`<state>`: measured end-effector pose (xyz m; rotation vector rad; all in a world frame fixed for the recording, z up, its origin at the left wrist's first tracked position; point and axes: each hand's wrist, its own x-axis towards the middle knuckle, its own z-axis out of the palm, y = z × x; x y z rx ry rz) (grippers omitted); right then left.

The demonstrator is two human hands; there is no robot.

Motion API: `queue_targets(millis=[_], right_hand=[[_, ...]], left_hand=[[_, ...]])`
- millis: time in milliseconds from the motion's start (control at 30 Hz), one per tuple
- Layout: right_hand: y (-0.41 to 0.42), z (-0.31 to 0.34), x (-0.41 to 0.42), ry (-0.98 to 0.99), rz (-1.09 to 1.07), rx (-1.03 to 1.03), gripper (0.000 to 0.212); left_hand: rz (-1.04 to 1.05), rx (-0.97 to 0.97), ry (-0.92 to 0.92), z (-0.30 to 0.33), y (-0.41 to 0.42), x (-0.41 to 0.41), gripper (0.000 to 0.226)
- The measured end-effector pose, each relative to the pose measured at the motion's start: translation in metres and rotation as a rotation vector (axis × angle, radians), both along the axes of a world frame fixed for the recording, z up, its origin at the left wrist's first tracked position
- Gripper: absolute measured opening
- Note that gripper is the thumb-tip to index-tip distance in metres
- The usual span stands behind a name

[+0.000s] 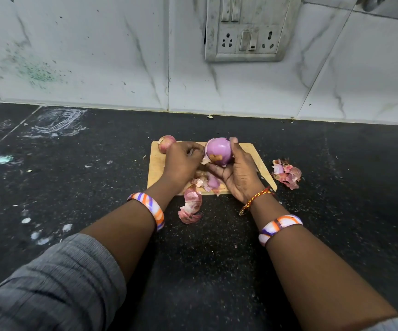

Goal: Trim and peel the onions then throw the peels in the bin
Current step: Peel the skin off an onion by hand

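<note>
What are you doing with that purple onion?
A person is peeling onions over a wooden cutting board. The right hand holds a mostly peeled onion, and the left hand pulls at its skin. An unpeeled onion sits at the board's far left corner. Loose peels lie on the dark counter, not yet binned.

We hold a mostly peeled onion (218,151) in our right hand (237,174) above the cutting board (156,168); our left hand (182,162) pinches its skin. Peels (286,173) lie on the tabletop (97,187).
</note>
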<state>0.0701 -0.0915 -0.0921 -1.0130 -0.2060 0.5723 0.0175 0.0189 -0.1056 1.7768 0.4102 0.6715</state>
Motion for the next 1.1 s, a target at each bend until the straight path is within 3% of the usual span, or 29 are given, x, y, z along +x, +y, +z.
queue_targets(millis=[200,267,300,400,600,700,800,900,1000,1100], right_hand=[[0.001,0.000,0.003,0.111,-0.003,0.133,0.037],[0.000,-0.001,0.004,0.101,0.021,0.135,0.041],[-0.001,-0.002,0.004,0.091,0.038,0.132,0.043],[-0.003,-0.004,0.004,0.049,0.077,0.103,0.041],[-0.001,-0.004,0.004,-0.087,0.113,-0.064,0.020],[-0.001,-0.003,0.003,-0.103,0.106,-0.081,0.026],[-0.002,-0.003,0.003,-0.150,0.103,-0.119,0.037],[-0.002,-0.003,0.001,-0.186,0.095,-0.138,0.042],[-0.002,-0.004,0.000,-0.194,0.081,-0.141,0.045],[-0.001,-0.001,0.000,-0.138,0.062,-0.108,0.030]], left_hand=[[-0.053,-0.128,-0.026,-0.002,0.001,0.002,0.028],[-0.108,-0.161,-0.050,-0.002,-0.001,0.001,0.021],[-0.133,-0.133,-0.047,-0.002,-0.002,0.000,0.018],[-0.146,-0.037,-0.019,-0.002,-0.004,-0.002,0.038],[-0.105,0.186,-0.039,-0.001,-0.004,-0.002,0.030],[-0.077,0.303,-0.033,-0.001,-0.006,-0.004,0.039],[-0.061,0.368,-0.013,-0.001,-0.009,-0.006,0.033],[-0.044,0.401,0.001,-0.002,-0.010,-0.007,0.029],[-0.048,0.369,0.014,-0.002,-0.009,-0.007,0.038],[-0.042,0.259,0.047,-0.002,-0.004,-0.004,0.029]])
